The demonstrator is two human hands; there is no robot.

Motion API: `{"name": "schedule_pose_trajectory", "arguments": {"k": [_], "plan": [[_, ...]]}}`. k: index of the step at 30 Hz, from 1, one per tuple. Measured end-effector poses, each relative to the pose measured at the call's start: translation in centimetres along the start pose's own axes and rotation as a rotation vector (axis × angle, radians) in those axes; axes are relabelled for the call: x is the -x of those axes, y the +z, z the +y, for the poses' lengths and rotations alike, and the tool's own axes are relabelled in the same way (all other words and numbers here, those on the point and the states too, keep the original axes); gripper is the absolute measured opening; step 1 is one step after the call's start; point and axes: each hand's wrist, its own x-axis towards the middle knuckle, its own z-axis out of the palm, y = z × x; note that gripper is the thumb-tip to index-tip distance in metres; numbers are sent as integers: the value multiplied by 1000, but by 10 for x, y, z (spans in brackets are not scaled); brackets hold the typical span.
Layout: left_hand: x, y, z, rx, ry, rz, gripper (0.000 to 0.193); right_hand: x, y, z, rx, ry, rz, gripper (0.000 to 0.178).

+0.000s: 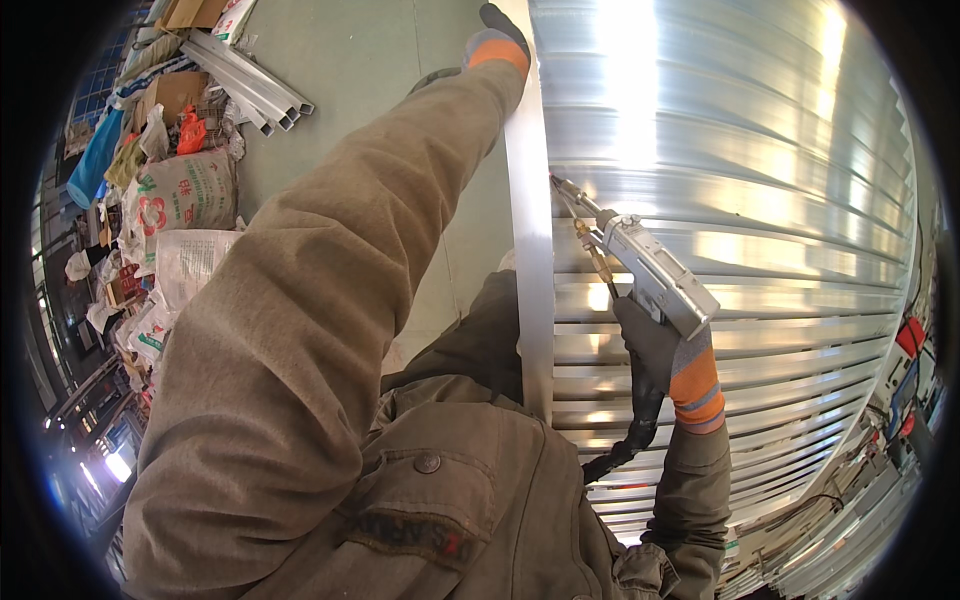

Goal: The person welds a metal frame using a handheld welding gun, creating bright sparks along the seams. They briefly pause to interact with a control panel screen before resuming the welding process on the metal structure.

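My right hand [650,340], in a dark-palmed glove with an orange cuff, is closed round the grip of a silver handheld welding gun [660,275]. Its thin nozzle, with a brass fitting below, points up and left at the inner side of a long pale metal edge bar [530,210]. A black hose runs down from the grip towards my body. Far ahead, my left hand [495,42], gloved alike, is closed on the same bar; some of its fingers are hidden. Right of the bar spreads a large panel of shiny ribbed metal slats [700,120].
Square metal tubes [245,80] lie on the grey-green floor [340,60] at the far left. Below them are stacked a printed woven sack [185,200], bags, cardboard and a blue roll [97,160]. Cables and a red object [910,337] lie beyond the panel's right edge.
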Motion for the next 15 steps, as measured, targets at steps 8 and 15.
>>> {"name": "schedule_pose_trajectory", "arguments": {"k": [8, 15], "plan": [[-17, 8, -6, -114, 101, 74, 111, 0, -3, -1, 22, -17, -28, 27], [-1, -4, -1, -85, 81, -13, 103, 1, 1, -1, -17, -25, 5, 17]]}}
